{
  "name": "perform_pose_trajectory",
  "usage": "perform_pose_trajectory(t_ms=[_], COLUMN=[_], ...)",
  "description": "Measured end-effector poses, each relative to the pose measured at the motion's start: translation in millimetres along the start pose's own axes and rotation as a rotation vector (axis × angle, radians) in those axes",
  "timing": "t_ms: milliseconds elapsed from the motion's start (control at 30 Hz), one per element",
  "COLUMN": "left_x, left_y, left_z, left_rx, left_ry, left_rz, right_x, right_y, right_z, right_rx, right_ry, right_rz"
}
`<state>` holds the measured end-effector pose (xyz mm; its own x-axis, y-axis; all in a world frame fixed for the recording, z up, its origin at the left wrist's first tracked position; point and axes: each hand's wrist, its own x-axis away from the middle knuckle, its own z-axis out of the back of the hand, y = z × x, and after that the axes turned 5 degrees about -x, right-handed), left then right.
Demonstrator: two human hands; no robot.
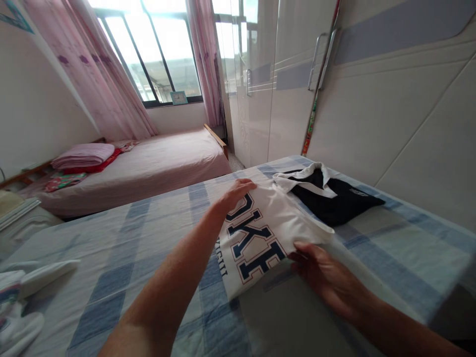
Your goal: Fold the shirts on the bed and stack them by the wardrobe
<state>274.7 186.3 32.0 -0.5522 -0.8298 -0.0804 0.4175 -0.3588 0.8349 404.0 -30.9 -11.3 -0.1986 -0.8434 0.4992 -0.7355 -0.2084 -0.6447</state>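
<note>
A white shirt (286, 218) with large dark block letters lies partly folded on the bed, its near edge lifted a little off the sheet. At its far left edge, my left hand (238, 194) has its fingers closed on the fabric. My right hand (327, 277) pinches the near right edge between thumb and fingers. Just beyond the shirt lies a black garment (334, 201) with a white collar, and the white shirt meets or slightly overlaps it; I cannot tell which.
Under the clothes is a blue and white checked bedsheet (156, 238). White clothing (22, 297) lies at the near left. A wardrobe (390, 114) stands along the right side. Past this bed is a second bed (174, 158) with a folded pink blanket (85, 154), below a window.
</note>
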Motion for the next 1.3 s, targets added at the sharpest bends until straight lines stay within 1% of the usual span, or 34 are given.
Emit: perform_pose_trajectory(t_ms=[33, 100, 167, 200, 300, 367, 433, 500, 533, 600, 667, 733, 800, 867, 933, 1000, 1067, 1133, 1233, 1300], left_x=[5.9, 21.9, 43.6, 55.7, 88.1, 100.3, 103.1, 100.1, 98.3, 98.1, 105.9, 123.4, 149.2, 179.2, 206.5, 224.2, 229.3, 224.9, 212.7, 207.0], left_y=[6.6, 20.5, 33.3, 38.4, 45.3, 42.3, 35.9, 30.6, 29.6, 30.6, 32.0, 27.3, 12.4, -10.3, -34.2, -52.2, -61.4, -62.7, -58.7, -57.2], left_z=[10.6, 33.9, 57.1, 67.6, 92.7, 105.9, 119.1, 133.5, 140.9, 153.5, 159.1, 153.2, 135.0, 108.1, 80.5, 60.2, 50.8, 49.6, 49.5, 45.1], left_rx=[0.069, 0.274, 0.480, 0.538, 0.532, 0.511, 0.509, 0.516, 0.519, 0.514, 0.491, 0.431, 0.327, 0.220, 0.173, 0.171, 0.171, 0.169, 0.208, 0.278], left_ry=[0.029, 0.086, 0.130, 0.149, 0.200, 0.243, 0.323, 0.425, 0.472, 0.533, 0.552, 0.566, 0.562, 0.505, 0.412, 0.385, 0.409, 0.432, 0.463, 0.499], left_rz=[0.017, 0.045, 0.040, 0.025, 0.005, 0.027, 0.069, 0.089, 0.078, 0.009, -0.066, -0.075, 0.003, 0.152, 0.334, 0.479, 0.540, 0.538, 0.524, 0.491], right_x=[4.1, 11.8, 17.3, 18.6, 14.9, 4.5, -11.4, -29.3, -37.6, -50.4, -57.2, -59.2, -58.7, -57.5, -56.5, -56.7, -58.6, -61.6, -66.0, -68.0], right_y=[-3.0, -12.5, -24.8, -30.9, -45.6, -52.3, -58.6, -66.8, -71.6, -80.9, -85.8, -82.3, -68.9, -48.4, -26.2, -8.6, 1.1, 3.9, 3.1, 3.8], right_z=[-0.2, -3.0, -10.2, -15.8, -40.5, -62.7, -87.9, -113.8, -125.8, -144.6, -152.1, -144.7, -123.4, -93.9, -64.9, -43.9, -34.0, -33.3, -40.0, -44.2], right_rx=[0.018, 0.063, 0.106, 0.119, 0.144, 0.187, 0.258, 0.326, 0.352, 0.390, 0.421, 0.480, 0.593, 0.776, 1.006, 1.215, 1.343, 1.386, 1.372, 1.326], right_ry=[-0.046, -0.149, -0.233, -0.259, -0.314, -0.375, -0.463, -0.543, -0.571, -0.599, -0.607, -0.622, -0.633, -0.586, -0.504, -0.448, -0.416, -0.339, -0.205, -0.179], right_rz=[0.049, 0.120, 0.174, 0.199, 0.233, 0.232, 0.259, 0.318, 0.357, 0.437, 0.507, 0.541, 0.528, 0.467, 0.428, 0.472, 0.542, 0.556, 0.525, 0.507])
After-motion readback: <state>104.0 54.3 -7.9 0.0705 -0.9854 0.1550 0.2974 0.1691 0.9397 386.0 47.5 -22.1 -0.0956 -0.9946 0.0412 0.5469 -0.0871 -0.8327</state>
